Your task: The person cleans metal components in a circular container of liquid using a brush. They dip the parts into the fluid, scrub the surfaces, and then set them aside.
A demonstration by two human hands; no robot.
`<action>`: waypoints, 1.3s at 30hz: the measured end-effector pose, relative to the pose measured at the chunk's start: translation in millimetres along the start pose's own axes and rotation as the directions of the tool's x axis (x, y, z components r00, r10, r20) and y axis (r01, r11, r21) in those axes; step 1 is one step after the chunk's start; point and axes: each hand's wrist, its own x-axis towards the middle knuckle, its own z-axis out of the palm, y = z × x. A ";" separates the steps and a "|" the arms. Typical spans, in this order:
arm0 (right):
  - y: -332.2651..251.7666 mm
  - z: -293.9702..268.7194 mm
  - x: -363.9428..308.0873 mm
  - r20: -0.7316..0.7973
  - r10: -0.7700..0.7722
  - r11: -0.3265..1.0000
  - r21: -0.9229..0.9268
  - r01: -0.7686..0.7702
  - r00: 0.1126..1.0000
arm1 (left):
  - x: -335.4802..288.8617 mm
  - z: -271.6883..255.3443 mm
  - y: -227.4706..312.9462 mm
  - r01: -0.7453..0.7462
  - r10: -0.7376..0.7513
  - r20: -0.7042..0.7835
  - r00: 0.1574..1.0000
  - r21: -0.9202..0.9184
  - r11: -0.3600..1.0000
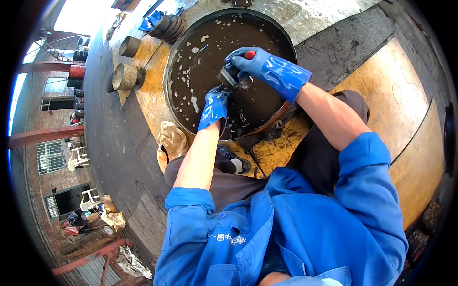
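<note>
Both my hands wear long blue rubber gloves and meet over a large round tub (167, 90) of dark liquid with patches of foam. My right hand (249, 62) is closed around a tool with a red handle (249, 55); it looks like a brush, its grey working end mostly hidden by my fingers. Just below and to the left, my left hand (216, 100) grips a small dark metal part (224, 77), which touches the tool. The part's exact kind is hard to make out.
Left of the tub stand metal rings (129, 46) and a flanged sleeve (125, 77). A ribbed dark part (168, 28) with a blue glove (151, 21) is at the far left rim. A brown paper sack (172, 140) lies by my left forearm. White chairs (78, 158) stand farther left.
</note>
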 end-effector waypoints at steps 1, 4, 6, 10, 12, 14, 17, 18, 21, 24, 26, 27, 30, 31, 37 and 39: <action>14.2 -2.8 7.3 0.003 -0.099 0.995 -0.002 0.099 0.995 | 5.8 5.4 3.0 -0.044 0.046 0.031 0.998 -0.053 0.998; 22.2 2.2 16.1 -0.066 -0.061 0.993 -0.101 0.055 0.996 | 9.1 4.7 0.6 -0.062 0.064 0.030 0.997 -0.080 0.995; 19.0 -5.2 15.2 -0.132 -0.019 0.988 -0.153 -0.002 0.991 | 2.6 1.0 0.8 0.033 -0.030 -0.053 0.998 0.059 0.998; 13.1 -10.2 15.9 -0.195 0.093 0.995 0.044 -0.086 0.976 | -16.7 6.7 29.2 0.001 -0.001 0.009 1.000 0.025 1.000; 19.5 -8.0 17.6 -0.151 0.132 0.975 0.196 -0.101 0.980 | -18.7 12.7 33.3 -0.017 0.016 -0.012 1.000 -0.080 0.997; 24.3 -0.8 19.3 -0.073 0.146 0.952 0.282 -0.120 0.987 | -13.8 16.6 29.1 -0.011 0.008 -0.023 1.000 -0.138 0.990; 17.4 5.9 13.2 -0.082 0.199 0.975 0.115 -0.189 0.977 | -6.8 10.5 10.6 -0.057 0.053 -0.031 0.998 -0.160 0.986; 11.5 6.2 11.6 -0.067 0.214 0.977 0.023 -0.212 0.975 | -4.7 6.5 2.5 -0.082 0.077 -0.033 0.996 -0.156 0.984; 12.2 -11.9 10.6 -0.068 0.133 0.963 -0.228 -0.146 0.989 | -0.7 15.0 12.2 -0.025 0.022 -0.015 1.000 -0.172 0.985; 2.3 -4.6 8.0 -0.063 0.037 0.907 -0.416 -0.060 0.997 | 1.9 1.7 -4.2 -0.022 0.023 -0.001 1.000 -0.229 0.973; 3.2 -25.5 5.8 -0.120 -0.019 0.841 -0.539 -0.049 0.993 | -15.0 22.6 32.3 0.060 -0.054 0.030 0.998 -0.272 0.961; 1.0 -25.9 3.5 -0.142 -0.065 0.825 -0.565 -0.027 0.988 | -24.2 24.9 45.1 0.101 -0.095 0.032 0.995 -0.290 0.952; -1.7 -3.9 -0.2 -0.038 -0.020 0.989 -0.150 0.014 0.999 | -10.0 3.3 12.1 -0.051 0.046 -0.043 0.998 -0.117 0.992; 1.0 -1.0 1.2 -0.016 -0.101 0.992 -0.077 0.099 0.995 | -9.7 8.3 17.3 -0.019 0.016 -0.026 1.000 -0.136 0.991; 13.6 2.0 7.2 -0.115 -0.162 0.932 -0.343 0.114 0.980 | -1.3 15.5 7.8 -0.022 0.010 -0.079 0.997 -0.145 0.989; 12.2 6.2 11.7 -0.109 -0.161 0.921 -0.374 0.109 0.981 | 13.1 -1.2 -19.4 0.052 -0.051 -0.193 0.980 -0.003 0.999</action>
